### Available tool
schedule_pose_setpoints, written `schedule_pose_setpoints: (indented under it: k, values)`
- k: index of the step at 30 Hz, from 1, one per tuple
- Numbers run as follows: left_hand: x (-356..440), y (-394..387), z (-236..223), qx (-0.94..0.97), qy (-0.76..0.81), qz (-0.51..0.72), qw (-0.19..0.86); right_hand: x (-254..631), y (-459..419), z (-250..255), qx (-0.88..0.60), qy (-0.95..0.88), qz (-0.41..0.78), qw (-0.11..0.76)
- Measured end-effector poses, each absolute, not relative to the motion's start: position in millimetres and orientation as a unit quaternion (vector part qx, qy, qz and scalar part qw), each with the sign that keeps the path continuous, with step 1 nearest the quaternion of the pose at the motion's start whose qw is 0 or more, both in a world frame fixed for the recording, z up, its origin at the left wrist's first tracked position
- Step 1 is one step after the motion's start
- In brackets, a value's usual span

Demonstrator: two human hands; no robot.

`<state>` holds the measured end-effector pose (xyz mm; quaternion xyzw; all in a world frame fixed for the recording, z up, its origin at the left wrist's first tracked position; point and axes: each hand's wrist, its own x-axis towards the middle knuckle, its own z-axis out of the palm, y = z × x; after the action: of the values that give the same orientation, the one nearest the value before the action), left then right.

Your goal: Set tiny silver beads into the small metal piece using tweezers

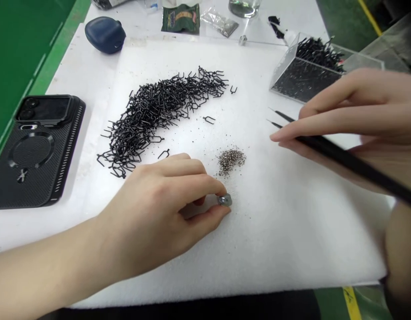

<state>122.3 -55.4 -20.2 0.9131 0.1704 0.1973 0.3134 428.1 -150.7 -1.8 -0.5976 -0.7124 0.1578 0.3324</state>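
Between thumb and index finger, my left hand [165,200] pinches a small shiny metal piece [225,200] just above the white foam sheet [292,222]. A small heap of tiny metallic grains [231,160] lies right beyond it. On the right, my right hand [352,124] grips black tweezers [332,153], whose thin tips are slightly apart and point left, with nothing seen between them. Farther off spreads a curved pile of small black forked parts [158,109]. Single forked parts [209,120] lie loose around it.
A clear plastic box [285,75] of black parts stands beyond my right hand. At the left lies a black phone [35,151], with a blue rounded case [105,34] behind it. Along the back are a green packet [180,18], a clear bag [220,22] and a glass [244,6].
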Motion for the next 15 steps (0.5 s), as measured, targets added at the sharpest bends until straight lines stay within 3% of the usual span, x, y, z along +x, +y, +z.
schedule_pose_setpoints:
  k: [4, 10, 12, 15]
  values:
    - [120.7, -53.7, -30.6, 0.903, 0.155, 0.243, 0.319, 433.6, -152.0, -5.4, -0.585, -0.782, 0.036, 0.213]
    - [120.3, -54.5, -33.6, 0.898, 0.156, 0.253, 0.323, 429.3, -155.2, -4.4, -0.558, -0.808, 0.019, 0.187]
    - [121.0, -55.0, -35.6, 0.895, 0.160, 0.260, 0.325, 421.0, -155.1, -1.3, -0.574, -0.791, 0.025, 0.211]
    - [123.1, -54.6, -39.9, 0.891, 0.156, 0.267, 0.333, 402.9, -151.4, 5.4, -0.596, -0.719, 0.067, 0.351]
